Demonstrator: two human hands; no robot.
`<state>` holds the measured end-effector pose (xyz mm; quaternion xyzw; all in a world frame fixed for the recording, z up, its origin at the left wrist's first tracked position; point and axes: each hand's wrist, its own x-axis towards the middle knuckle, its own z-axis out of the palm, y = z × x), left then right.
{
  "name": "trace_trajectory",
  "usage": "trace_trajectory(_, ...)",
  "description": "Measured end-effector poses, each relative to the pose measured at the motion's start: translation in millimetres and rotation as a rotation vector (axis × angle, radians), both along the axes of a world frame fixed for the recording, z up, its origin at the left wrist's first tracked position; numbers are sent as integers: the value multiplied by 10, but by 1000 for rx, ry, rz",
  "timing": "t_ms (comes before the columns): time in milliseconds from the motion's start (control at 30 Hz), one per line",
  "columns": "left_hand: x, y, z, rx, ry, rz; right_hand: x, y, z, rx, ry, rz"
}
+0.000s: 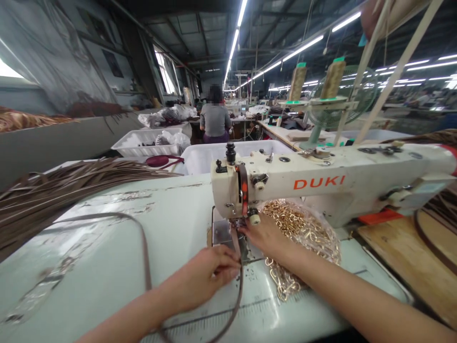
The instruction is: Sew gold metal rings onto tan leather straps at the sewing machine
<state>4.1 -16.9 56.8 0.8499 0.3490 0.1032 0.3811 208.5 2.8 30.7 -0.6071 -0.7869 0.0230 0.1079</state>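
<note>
Factory tabletop (pixel 171 224): left hand (pixel 203 276) pinches brown strap (pixel 144 257) near the sewing machine (pixel 321 183) needle; right hand (pixel 264 233), fingers closed, steadies it; strap mostly unfed.

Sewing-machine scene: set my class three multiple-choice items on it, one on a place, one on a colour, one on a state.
1. Where does the heap of gold chain lie?
A. under the machine's arm, by the right hand
B. in a white tub
C. on the wooden board

2. What colour is the DUKI lettering?
A. blue
B. orange-red
C. black

3. What is the left hand doing?
A. lying flat and empty
B. lifting a thread cone
C. pinching the brown strap

Answers: 1 A, the chain sits behind the right hand. 2 B, orange-red on the cream body. 3 C, fingers close on the strap before the needle.
</note>
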Motion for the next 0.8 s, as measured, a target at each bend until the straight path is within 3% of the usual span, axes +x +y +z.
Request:
trace_trajectory(133, 29, 305, -196, 164, -25, 310, -11, -214, 104, 48, -67, -55)
trace_trajectory(233, 117, 460, -375, 230, -35, 359, -51, -328, 118, 54, -104, -62)
trace_trajectory(333, 189, 493, -456, 277, -49, 372, -124, -320, 74, 11, -102, -19)
trace_trajectory(667, 186, 406, -372, 295, -95, 342, -259, -128, -6, 0, -80, 25)
trace_trajectory(800, 103, 394, -255, 199, -98, 235, -184, -147, 6, 7, -66, 37)
